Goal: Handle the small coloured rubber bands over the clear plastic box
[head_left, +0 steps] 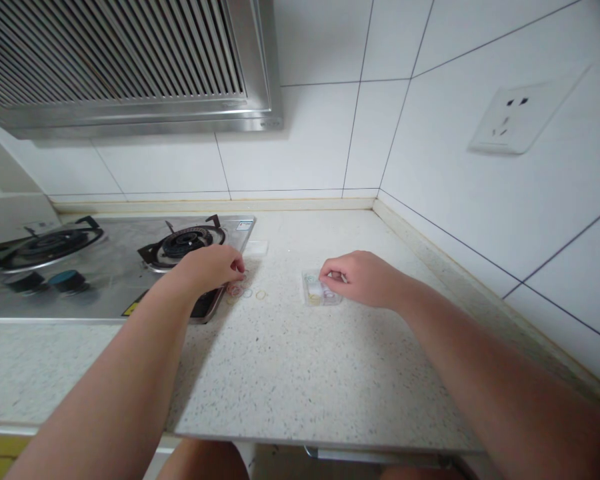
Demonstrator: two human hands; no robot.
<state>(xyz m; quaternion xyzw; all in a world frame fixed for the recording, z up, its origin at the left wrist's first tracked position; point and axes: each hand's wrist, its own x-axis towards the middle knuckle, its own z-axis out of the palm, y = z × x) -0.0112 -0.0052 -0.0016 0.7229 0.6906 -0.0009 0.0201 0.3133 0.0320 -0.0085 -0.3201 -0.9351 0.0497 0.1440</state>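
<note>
My left hand [219,264] is closed in a pinch just above a small loose pile of thin coloured elastic bands [237,291] beside the stove. Whatever its fingertips hold, if anything, is too small to make out. A single yellow band [261,295] lies on the counter to the right of the pile. Over a small clear compartment box [306,293], my right hand [356,277] has its fingers pinched together at the box's right side, covering part of it. Green, yellow and purple bands sit in separate compartments. I cannot see what the right fingertips hold.
A clear flat piece [257,249], perhaps a lid, lies behind the left hand. The gas stove [115,293] fills the left side under the range hood [180,117]. Pale speckled countertop [300,373] runs to the tiled walls. A wall socket [505,120] is at right.
</note>
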